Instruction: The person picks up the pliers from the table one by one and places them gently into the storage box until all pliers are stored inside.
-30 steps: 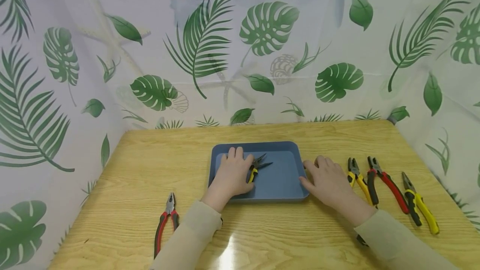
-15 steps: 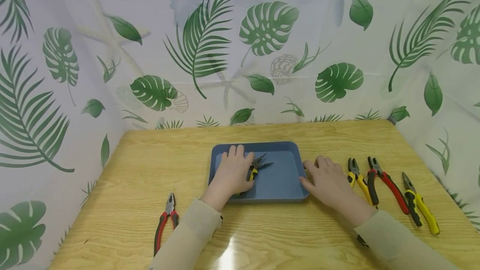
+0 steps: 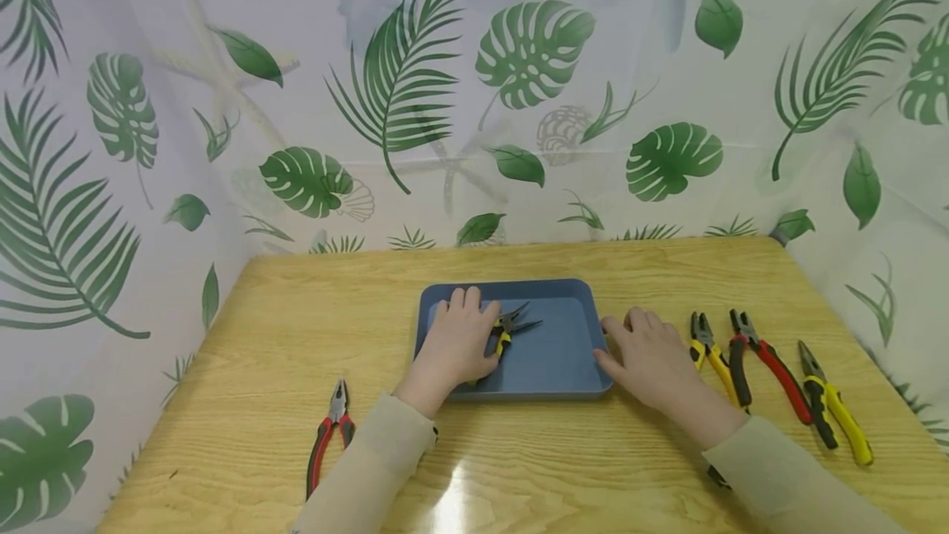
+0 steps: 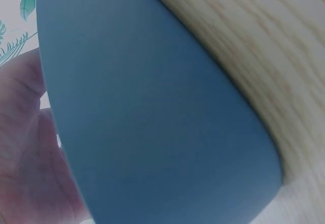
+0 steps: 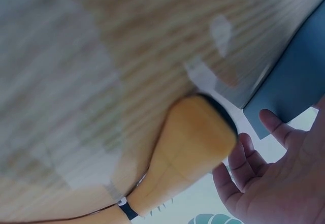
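Note:
In the head view, my left hand point(image 3: 455, 344) reaches over the left part of a blue tray point(image 3: 556, 357). It holds long-nose pliers point(image 3: 504, 342) with yellow and black handles, thumb and forefinger at either end of the visible handle. Their thin jaws stand spread to the right; the rest is hidden beneath the palm. The left wrist camera sees mostly the tray's outer wall point(image 4: 152, 107). My right hand point(image 3: 648, 353) lies at the tray's right side, thumb and fingers loosely bent with tips right at the wall. Yellow-handled combination pliers point(image 3: 717, 361) lie beside it.
Red-handled pliers point(image 3: 767, 365) and yellow long-nose pliers point(image 3: 834, 402) lie farther right on the wooden table point(image 3: 326, 295). Another red-handled pair point(image 3: 337, 406) lies at the left, partly behind the left sleeve. Leaf-patterned cloth point(image 3: 415, 188) rises behind the table.
Both hands stay in nearly the same places. The whole head view shifts very slightly to the right.

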Tool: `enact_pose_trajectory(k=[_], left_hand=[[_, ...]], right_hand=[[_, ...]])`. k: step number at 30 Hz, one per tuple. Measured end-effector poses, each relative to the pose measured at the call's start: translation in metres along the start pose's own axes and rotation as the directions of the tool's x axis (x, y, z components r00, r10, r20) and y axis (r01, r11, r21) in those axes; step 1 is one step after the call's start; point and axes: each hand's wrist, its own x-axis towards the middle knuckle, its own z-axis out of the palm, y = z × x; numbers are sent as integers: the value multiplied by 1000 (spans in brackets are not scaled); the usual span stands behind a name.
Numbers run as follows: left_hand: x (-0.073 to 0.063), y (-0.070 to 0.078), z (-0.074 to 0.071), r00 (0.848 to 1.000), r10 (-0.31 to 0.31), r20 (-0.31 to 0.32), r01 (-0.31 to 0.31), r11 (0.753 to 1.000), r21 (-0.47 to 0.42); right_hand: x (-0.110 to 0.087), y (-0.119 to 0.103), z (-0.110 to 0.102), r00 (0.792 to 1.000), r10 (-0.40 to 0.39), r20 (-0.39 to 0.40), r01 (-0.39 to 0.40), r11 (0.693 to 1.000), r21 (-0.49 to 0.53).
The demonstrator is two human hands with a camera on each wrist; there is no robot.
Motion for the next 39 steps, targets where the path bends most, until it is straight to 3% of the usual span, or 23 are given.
enact_pose_trajectory(k=[13,24,39], left_hand=[[-1,-3,0,1000,0,-28,1,1000,21],[-2,-11,1,1000,-18,-13,18,1000,-4],[-10,-22,-10,998,-13,-55,12,1000,-18]], right_hand=[[-2,1,2,1000,5,0,-5,1000,9],[-2,1,3,1000,9,1,-9,1000,4],[0,2,3,1000,4,-4,-4,1000,-9]])
